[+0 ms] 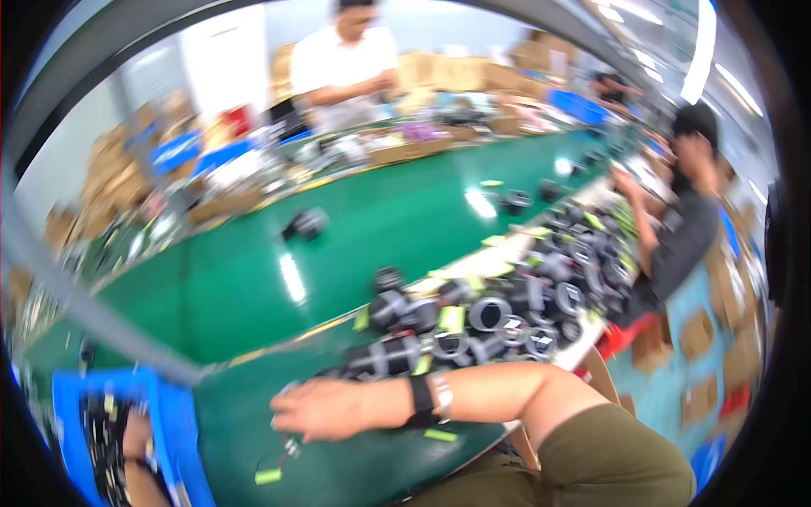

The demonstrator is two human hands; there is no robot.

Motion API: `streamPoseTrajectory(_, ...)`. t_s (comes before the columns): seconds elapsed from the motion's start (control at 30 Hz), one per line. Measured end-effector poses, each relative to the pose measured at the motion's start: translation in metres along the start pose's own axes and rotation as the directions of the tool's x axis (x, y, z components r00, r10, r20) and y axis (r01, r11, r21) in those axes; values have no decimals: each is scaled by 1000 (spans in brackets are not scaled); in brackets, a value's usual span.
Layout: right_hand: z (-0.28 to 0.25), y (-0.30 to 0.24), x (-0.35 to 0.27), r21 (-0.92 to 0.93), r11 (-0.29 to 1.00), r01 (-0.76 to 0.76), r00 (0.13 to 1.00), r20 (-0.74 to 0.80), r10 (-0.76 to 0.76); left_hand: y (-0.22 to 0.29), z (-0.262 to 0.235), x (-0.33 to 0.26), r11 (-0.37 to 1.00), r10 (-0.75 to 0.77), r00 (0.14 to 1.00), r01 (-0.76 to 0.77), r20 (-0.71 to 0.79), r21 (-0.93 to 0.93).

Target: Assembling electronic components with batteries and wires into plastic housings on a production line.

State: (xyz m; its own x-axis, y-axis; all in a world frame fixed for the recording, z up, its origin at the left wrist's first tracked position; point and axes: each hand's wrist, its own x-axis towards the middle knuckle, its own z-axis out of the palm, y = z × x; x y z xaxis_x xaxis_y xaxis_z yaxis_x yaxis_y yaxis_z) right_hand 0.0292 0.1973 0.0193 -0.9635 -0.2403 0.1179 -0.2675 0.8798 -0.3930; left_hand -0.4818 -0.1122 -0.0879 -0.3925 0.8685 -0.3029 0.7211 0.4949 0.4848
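Note:
My left hand (137, 436) reaches down into a blue bin (177, 414) at the lower left, among dark small parts (103, 439) with pale bits. Blur hides its fingers. Over the green table, my right hand (325, 409) has its fingers curled, and what lies inside them is hard to make out. Just below its thumb is a small wired part (291, 446), whose thin wires run to a lime-green piece (269, 477) near the tabletop. Beside my right forearm lies a pile of black, round-ended devices with clear rings (490, 314), mixed with lime-green pieces (452, 318).
Beyond the table edge runs a green conveyor belt (397, 207) carrying a few black devices (306, 225). A grey metal post (101, 313) slants at the left. One person (342, 72) stands across the belt; another in dark clothes (688, 228) sits at the right. Cardboard boxes (697, 334) fill the right side.

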Motion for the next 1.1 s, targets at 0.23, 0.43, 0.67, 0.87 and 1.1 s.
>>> streamPoseTrajectory(0.23, 21, 16, -48, 150, 982, -117, 959, -242, 151, 112, -18, 33, 979, -174, 961, 191, -216, 64)
streamPoseTrajectory(0.43, 21, 0, -52, 193, 979, -69, 959, -257, 118, 203, -20, -30, 956, -283, 905, 238, -318, -173)
streamPoseTrajectory(0.67, 22, -13, -70, 215, 968, -132, 967, -187, 173, 208, -10, -17, 965, -245, 894, 187, -376, -186)
streamPoseTrajectory(0.87, 28, -24, -89, 263, 949, -174, 958, -178, 225, 204, -6, -19, 983, -41, 932, 103, -361, 154)
streamPoseTrajectory(1.1, 24, -31, -94, 182, 978, -99, 943, -296, 150, 179, -26, -51, 944, -23, 829, 202, -559, 261)
